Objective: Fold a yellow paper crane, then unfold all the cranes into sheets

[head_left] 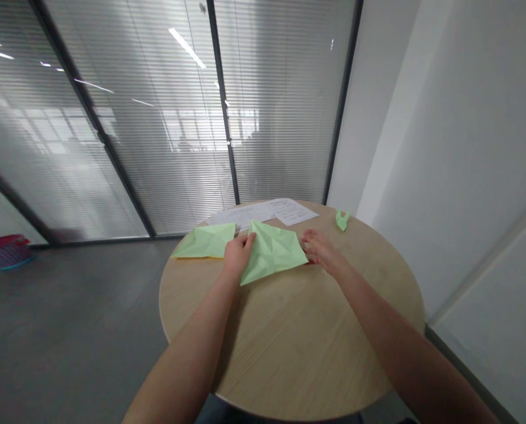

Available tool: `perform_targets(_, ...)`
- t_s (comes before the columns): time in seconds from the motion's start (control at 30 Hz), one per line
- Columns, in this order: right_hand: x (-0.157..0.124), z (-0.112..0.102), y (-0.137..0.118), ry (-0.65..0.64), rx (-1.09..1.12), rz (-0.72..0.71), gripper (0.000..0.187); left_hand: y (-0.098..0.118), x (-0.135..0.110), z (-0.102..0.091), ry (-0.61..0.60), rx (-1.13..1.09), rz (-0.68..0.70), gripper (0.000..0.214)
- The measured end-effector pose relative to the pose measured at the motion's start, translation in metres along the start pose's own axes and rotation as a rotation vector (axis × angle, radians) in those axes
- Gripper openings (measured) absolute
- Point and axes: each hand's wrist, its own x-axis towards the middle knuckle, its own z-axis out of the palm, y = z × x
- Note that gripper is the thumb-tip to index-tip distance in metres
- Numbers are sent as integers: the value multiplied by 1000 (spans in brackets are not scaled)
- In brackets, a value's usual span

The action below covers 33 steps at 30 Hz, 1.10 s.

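My left hand (pixel 238 253) grips the left edge of a creased light-green sheet of paper (pixel 275 250), thumb on top. The sheet is held tilted above the table, with fold lines across its face. By the sheet's right corner is my right hand (pixel 324 250), its fingers loosely bent and apart; whether a fingertip touches the corner is hard to tell. Left of my left hand lies more green paper (pixel 205 240), with a thin yellow edge along its bottom. A small folded green paper shape (pixel 342 220) stands at the back right of the table.
White printed sheets (pixel 284 210) lie along the back of the round wooden table (pixel 298 353). Glass panels with blinds (pixel 280 118) rise behind it, and a white wall (pixel 475 176) stands at the right. A pink and blue basket (pixel 5 252) sits on the floor at far left.
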Motion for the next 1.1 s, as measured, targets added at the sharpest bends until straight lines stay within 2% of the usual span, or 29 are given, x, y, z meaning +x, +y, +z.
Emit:
perform_targets(0.07, -3, 1, 2, -69, -72, -4, 77, 1, -1, 0, 8, -15, -16, 46)
perform_targets(0.13, -5, 2, 4, -160, -149, -24, 88, 0, -1, 1, 21, -42, -41, 45)
perform_targets(0.2, -5, 1, 6, -231, -223, -50, 83, -2, 0, 2, 36, -68, -59, 44)
perform_targets(0.33, -1, -6, 9, -324, -376, -66, 61, -8, 3, 2, 72, -85, -78, 45)
perform_targets(0.5, -1, -8, 6, -411, -370, -96, 56, -10, 5, -2, 105, -141, -140, 48)
perform_targets(0.6, -3, -7, 3, -408, -311, -143, 62, -11, 6, -4, 94, -163, -173, 48)
perform_targets(0.77, -1, -10, 4, -313, -304, -219, 68, -15, 6, -4, 58, -240, -259, 47)
perform_targets(0.97, 4, -18, 5, -299, -315, -122, 77, -15, 5, -4, 87, -372, -323, 42)
perform_targets(1.1, 7, -20, 5, -258, -286, -130, 78, -15, 8, -4, 138, -463, -337, 41)
